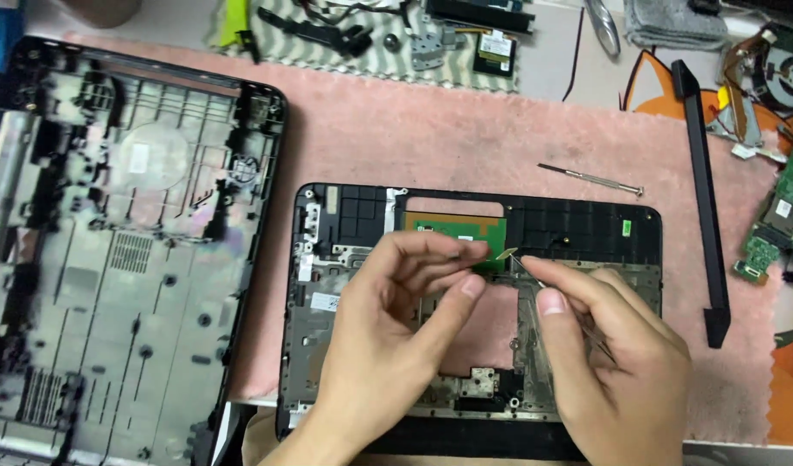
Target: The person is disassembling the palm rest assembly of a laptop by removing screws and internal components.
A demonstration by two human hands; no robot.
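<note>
A black laptop palm-rest frame (586, 216) lies upside down on a pink mat, with a green touchpad board (457, 229) set in its upper part. My left hand (388, 319) pinches a small flat part at the board's lower right corner. My right hand (620, 362) grips thin metal tweezers (527, 269), whose tip touches a small yellowish ribbon tab (508, 253) beside the board.
A stripped black laptop base shell (129, 259) lies at the left. A small screwdriver (590, 179) rests above the frame. A long black plastic strip (702, 198) lies at the right, next to green circuit boards (780, 216) and a fan (784, 73). Loose parts sit on a striped cloth (370, 52) at the top.
</note>
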